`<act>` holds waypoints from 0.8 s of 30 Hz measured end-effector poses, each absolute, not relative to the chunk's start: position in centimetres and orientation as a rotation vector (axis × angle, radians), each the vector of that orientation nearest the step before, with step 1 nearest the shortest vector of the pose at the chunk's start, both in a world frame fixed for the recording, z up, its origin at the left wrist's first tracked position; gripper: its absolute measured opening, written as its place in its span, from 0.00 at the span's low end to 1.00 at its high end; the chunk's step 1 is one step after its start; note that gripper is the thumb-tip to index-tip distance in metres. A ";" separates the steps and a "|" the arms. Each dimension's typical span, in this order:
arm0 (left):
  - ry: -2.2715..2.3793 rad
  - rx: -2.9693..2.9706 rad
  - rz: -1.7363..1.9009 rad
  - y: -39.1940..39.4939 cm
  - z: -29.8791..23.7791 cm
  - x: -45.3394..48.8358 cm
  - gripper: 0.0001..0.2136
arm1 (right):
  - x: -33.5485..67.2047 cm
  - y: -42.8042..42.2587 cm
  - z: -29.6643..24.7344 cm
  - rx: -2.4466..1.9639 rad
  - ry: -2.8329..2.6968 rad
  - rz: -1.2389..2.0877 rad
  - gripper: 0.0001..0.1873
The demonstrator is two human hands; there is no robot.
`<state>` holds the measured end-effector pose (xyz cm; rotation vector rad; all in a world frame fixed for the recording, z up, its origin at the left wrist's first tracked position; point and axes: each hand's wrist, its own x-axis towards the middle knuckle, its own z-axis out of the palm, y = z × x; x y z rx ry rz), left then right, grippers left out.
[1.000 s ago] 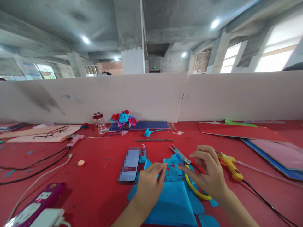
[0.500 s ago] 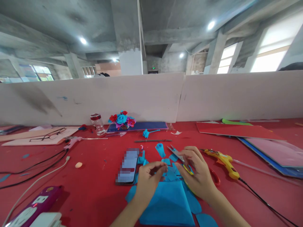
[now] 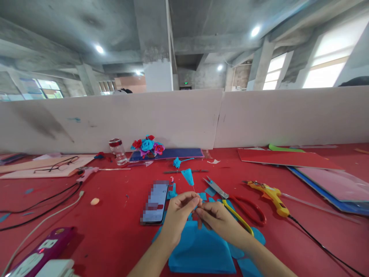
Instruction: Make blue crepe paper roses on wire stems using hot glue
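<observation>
Just above my fingertips a blue paper flower bud (image 3: 188, 177) tilts to the left on a thin stem. My left hand (image 3: 181, 211) pinches that stem between thumb and forefinger. Meeting it from the right, my right hand (image 3: 217, 219) has its fingertips closed at the stem's lower part, where detail is hidden. Beneath both hands lies a folded stack of blue crepe paper (image 3: 201, 250), ringed by cut blue petals (image 3: 249, 265). Scissors (image 3: 217, 187) with red and yellow handles rest beside my right hand, blades slightly apart.
A phone (image 3: 155, 204) lies left of my hands, and a yellow glue gun (image 3: 271, 194) with its cord to the right. Further back are a finished blue flower (image 3: 177, 162), a small bouquet (image 3: 147, 145) and a lidded jar (image 3: 118, 152). A purple power strip (image 3: 47, 250) sits front left.
My right hand has moved left and down, away from the scissors, to meet my left hand at the stem. The bud has swung from upright to a leftward tilt.
</observation>
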<state>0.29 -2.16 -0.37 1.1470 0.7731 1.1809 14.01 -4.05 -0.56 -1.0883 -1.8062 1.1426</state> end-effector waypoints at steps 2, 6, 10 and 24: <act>0.798 1.177 1.192 -2.1 -0.4 0.2 0.07 | 14.0 -4.0 -0.8 -1.080 -1.809 1.072 0.23; 0.991 1.238 1.456 -2.2 -0.4 -0.1 0.08 | 14.1 -4.0 -1.1 -1.118 -1.811 0.865 0.21; 1.042 1.293 1.580 -2.4 -0.1 -0.3 0.08 | 14.2 -4.0 -1.4 -1.165 -1.859 0.683 0.19; 1.161 1.346 1.563 -2.1 -0.2 -0.9 0.13 | 14.3 -3.9 -2.5 -1.213 -2.096 0.243 0.16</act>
